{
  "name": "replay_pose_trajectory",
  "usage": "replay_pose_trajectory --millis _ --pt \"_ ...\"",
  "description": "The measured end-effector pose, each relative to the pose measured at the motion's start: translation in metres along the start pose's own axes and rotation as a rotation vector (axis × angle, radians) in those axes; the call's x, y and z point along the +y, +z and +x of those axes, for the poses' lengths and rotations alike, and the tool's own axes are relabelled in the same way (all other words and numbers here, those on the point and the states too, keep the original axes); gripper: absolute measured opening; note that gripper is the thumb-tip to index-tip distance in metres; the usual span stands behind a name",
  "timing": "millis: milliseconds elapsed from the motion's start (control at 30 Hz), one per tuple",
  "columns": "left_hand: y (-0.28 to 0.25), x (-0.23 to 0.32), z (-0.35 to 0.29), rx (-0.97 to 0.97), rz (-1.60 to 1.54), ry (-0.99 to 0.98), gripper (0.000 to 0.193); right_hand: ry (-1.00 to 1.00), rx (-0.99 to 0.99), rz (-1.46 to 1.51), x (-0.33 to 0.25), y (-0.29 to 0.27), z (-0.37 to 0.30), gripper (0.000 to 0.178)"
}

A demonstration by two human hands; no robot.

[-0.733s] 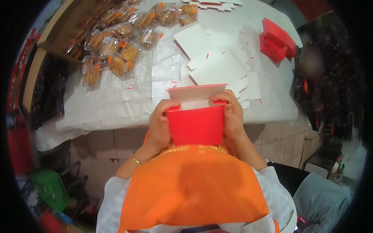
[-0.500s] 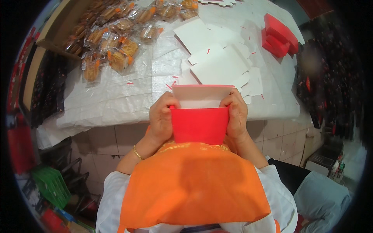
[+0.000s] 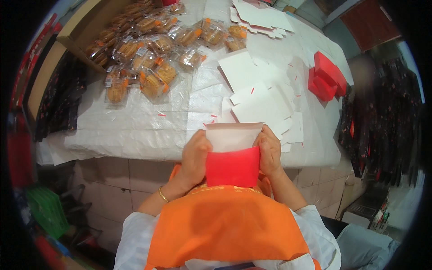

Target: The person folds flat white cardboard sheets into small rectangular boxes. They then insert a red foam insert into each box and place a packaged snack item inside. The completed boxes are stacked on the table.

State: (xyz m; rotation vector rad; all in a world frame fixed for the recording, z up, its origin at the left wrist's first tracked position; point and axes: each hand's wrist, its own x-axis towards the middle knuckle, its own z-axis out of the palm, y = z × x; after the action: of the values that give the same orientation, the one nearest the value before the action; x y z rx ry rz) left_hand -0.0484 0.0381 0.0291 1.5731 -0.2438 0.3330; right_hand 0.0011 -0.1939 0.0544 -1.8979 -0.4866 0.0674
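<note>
A red cardboard box [image 3: 232, 168] with a white inside is held upright against my orange apron, just off the table's front edge. Its white inner panel [image 3: 235, 136] stands raised at the back. My left hand [image 3: 196, 155] is closed on the left side of the box, and my right hand [image 3: 269, 149] is closed on the right side. The fingertips at both sides are partly hidden behind the cardboard. Beyond the hands, flat white card blanks [image 3: 265, 105] lie overlapped on the table.
Plastic-wrapped round pastries [image 3: 155, 83] cover the far left of the white-sheeted table [image 3: 135, 135], beside a brown cardboard carton [image 3: 74, 38]. Folded red boxes [image 3: 327, 77] stand at the right. More white blanks [image 3: 263, 18] lie at the back. Dark patterned stacks [image 3: 380, 121] stand beyond the right edge.
The box, held in both hands, sits lower in the picture, and the table also appears shifted down. The inner panel's red top edge no longer shows. Both hands stay closed on the sides.
</note>
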Motion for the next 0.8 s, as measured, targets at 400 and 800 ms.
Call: replay_pose_trajectory --millis 400,800 --pt "-0.029 -0.008 0.004 0.116 0.17 -0.106 0.03 -0.018 -0.106 -0.528 0.046 0.069 0.245 0.054" --pt "-0.024 -0.011 0.0 0.151 -0.054 -0.334 0.022 0.017 -0.325 -0.849 0.064 0.125 0.317 0.086"
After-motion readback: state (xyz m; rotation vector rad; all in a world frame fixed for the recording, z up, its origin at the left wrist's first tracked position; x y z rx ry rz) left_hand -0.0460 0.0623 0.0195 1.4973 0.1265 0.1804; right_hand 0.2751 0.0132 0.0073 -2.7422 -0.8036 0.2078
